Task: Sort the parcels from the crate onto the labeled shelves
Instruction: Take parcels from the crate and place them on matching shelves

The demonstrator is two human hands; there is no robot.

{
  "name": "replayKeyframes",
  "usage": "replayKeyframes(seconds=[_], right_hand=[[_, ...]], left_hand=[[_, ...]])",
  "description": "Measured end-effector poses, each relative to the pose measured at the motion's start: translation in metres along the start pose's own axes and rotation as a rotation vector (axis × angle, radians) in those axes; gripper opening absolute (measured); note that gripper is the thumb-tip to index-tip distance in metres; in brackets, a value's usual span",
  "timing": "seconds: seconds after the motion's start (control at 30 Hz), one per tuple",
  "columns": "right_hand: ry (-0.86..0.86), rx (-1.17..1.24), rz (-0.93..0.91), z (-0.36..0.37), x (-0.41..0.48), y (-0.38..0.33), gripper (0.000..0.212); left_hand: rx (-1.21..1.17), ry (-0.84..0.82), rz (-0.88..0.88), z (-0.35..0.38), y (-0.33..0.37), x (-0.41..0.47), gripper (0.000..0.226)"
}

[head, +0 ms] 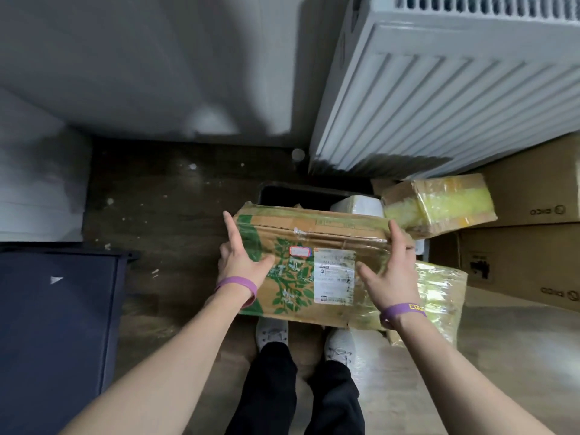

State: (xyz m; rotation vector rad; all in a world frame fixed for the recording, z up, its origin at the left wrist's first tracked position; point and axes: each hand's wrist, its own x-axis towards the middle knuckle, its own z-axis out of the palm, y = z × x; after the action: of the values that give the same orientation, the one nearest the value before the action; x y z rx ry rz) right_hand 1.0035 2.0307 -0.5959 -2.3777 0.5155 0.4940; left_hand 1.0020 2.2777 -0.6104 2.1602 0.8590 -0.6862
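A brown cardboard parcel [309, 262] with green leaf print and a white shipping label lies in front of me, over a dark crate [282, 193]. My left hand [240, 257] presses its left side, forefinger stretched along the edge. My right hand [390, 277] grips its right side. Both hands hold the parcel between them. A white parcel [357, 205] shows inside the crate behind it. A parcel wrapped in yellow tape [439, 204] rests at the crate's right, and another taped parcel [442, 296] lies under my right wrist.
A white radiator [439, 89] hangs on the wall at upper right. Large brown cartons [527, 240] are stacked at the right. A dark blue bin [56, 324] stands on the left. My feet in white shoes [273, 334] stand on the wooden floor below the parcel.
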Motion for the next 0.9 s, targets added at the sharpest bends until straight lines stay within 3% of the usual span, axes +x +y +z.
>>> replayKeyframes(seconds=[0.23,0.5,0.7,0.9], right_hand=[[0.064,-0.008,-0.174,-0.081,-0.058,-0.107,0.103],[0.071,-0.036,-0.467,-0.169,-0.139,-0.243,0.109],[0.034,-0.027,-0.779,-0.198,-0.196,-0.336,0.101],[-0.070,-0.098,-1.120,-0.209,-0.264,-0.386,0.104]], left_hand=[[-0.053,0.121,0.065,-0.122,0.040,-0.080,0.126],[-0.166,0.450,0.017,-0.249,0.048,-0.217,0.136],[-0.261,0.733,-0.068,-0.312,0.025,-0.312,0.128],[-0.361,0.999,-0.201,-0.332,-0.002,-0.414,0.112]])
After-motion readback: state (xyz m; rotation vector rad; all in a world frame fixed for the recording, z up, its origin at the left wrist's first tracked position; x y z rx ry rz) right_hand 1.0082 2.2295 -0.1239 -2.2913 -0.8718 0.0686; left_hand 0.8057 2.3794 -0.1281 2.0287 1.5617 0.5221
